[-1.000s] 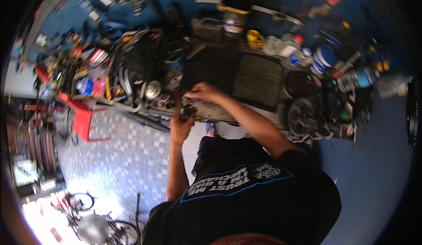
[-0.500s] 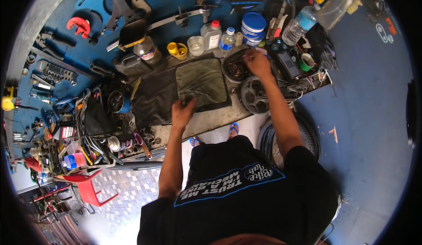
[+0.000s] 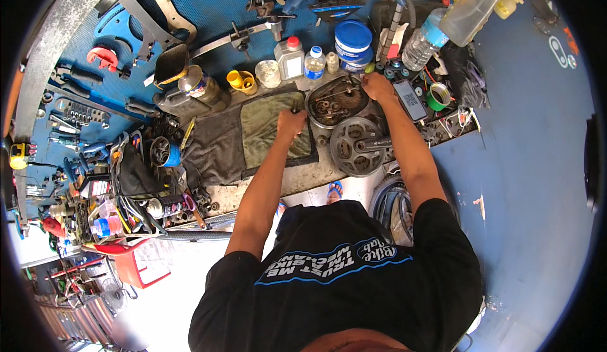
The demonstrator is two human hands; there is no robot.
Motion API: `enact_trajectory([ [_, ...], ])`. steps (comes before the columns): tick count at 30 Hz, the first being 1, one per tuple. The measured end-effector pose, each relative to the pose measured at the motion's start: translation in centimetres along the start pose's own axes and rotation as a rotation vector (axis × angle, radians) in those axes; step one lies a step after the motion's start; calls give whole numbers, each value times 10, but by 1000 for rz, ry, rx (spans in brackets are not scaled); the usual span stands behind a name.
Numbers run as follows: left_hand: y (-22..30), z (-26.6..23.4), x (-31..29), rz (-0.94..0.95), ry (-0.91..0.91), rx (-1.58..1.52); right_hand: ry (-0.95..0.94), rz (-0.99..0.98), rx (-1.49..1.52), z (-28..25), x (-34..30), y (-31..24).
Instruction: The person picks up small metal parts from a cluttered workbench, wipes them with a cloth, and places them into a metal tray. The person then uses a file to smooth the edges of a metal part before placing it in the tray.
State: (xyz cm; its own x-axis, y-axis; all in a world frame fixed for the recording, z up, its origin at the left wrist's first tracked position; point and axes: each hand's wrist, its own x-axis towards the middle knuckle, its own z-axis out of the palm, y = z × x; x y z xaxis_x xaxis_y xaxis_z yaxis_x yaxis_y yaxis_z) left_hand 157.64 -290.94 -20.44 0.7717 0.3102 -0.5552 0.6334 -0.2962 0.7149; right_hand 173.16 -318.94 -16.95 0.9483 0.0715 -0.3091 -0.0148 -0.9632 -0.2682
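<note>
My left hand (image 3: pixel 291 124) is over the right part of the green cloth (image 3: pixel 265 138), its fingers closed on something small and dark that I cannot make out. Just to its right sits an oval metal tray (image 3: pixel 312 117) holding small metal parts (image 3: pixel 332 105), with a thin rod-like piece lying among them. At the tray's far right rim, my right hand (image 3: pixel 379 88) has its fingers curled closed; whatever they grip is hidden. A crankset (image 3: pixel 357 148) with a round chainring and a dark crank arm lies in front of the tray.
A grey bottle (image 3: pixel 290 60), a blue-capped bottle (image 3: pixel 314 64) and blue tubs (image 3: pixel 353 39) line the back. To the right lie a phone (image 3: pixel 411 101) and green tape (image 3: pixel 439 96). Tools crowd the left; a bicycle tyre (image 3: pixel 389 194) stands below the bench edge.
My left hand has moved right and away from me, toward the tray. My right hand has shifted from above the tray to its right rim. The head view has shifted slightly.
</note>
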Motion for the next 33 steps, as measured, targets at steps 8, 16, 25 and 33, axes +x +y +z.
enact_trajectory([
  [8, 9, 17, 9, -25, 99, 186, 142, -21, -35, 14, 4, 7],
  [16, 21, -24, -20, 121, 84, 71, 113, -24, 34, -3, -11, -14],
  [25, -8, -114, -72, 183, 125, -306, 163, -306, 131, -6, -73, -65],
  [33, -129, -194, -126, 144, 258, -179, -15, -375, 298, 64, -175, -130],
])
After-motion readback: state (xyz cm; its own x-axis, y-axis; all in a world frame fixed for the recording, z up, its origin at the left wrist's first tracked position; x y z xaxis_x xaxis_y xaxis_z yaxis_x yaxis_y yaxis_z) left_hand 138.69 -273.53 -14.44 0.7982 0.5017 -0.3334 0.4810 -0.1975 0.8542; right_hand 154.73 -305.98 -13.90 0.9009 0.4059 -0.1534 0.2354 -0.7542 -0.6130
